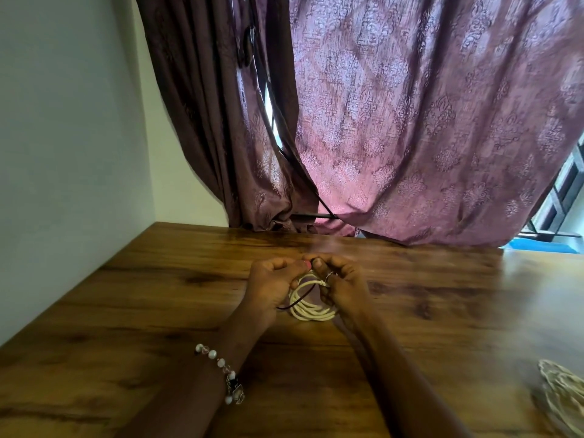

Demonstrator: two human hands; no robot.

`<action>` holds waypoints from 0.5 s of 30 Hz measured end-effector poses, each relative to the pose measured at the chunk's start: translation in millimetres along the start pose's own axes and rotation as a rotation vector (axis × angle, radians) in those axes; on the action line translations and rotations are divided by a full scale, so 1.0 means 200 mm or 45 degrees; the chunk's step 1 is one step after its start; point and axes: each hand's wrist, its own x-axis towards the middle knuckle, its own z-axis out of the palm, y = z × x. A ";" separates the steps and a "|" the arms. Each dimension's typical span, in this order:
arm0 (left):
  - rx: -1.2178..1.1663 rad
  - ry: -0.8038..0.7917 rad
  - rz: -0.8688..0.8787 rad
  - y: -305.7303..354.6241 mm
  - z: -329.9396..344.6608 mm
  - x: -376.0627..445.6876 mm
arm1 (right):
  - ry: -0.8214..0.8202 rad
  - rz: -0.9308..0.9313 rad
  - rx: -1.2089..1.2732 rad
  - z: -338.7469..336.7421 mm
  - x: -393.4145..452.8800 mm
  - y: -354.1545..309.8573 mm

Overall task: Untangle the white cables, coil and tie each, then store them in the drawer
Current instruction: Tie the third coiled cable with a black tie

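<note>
Both hands pinch a dark tie (297,301) just above the coiled white cable (311,306) on the wooden table (158,295), left hand (271,287) and right hand (339,284) fingertip to fingertip, so cinch snugly while the loops below stay stacked.

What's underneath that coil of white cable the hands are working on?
The white cable coil lies on the bare wooden table. Left hand and right hand cover its upper part, hiding whatever lies beneath there.
</note>
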 end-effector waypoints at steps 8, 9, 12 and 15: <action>-0.004 -0.007 -0.012 0.00 -0.01 0.01 | -0.011 -0.020 -0.010 0.01 -0.01 -0.02; -0.003 -0.009 -0.013 0.00 -0.01 0.01 | -0.009 -0.023 -0.037 0.00 -0.01 -0.01; 0.008 -0.025 -0.027 -0.01 -0.02 0.02 | -0.023 -0.010 -0.047 0.00 0.00 -0.01; 0.029 -0.034 -0.038 -0.02 -0.02 0.03 | 0.003 0.009 0.001 0.01 -0.01 -0.03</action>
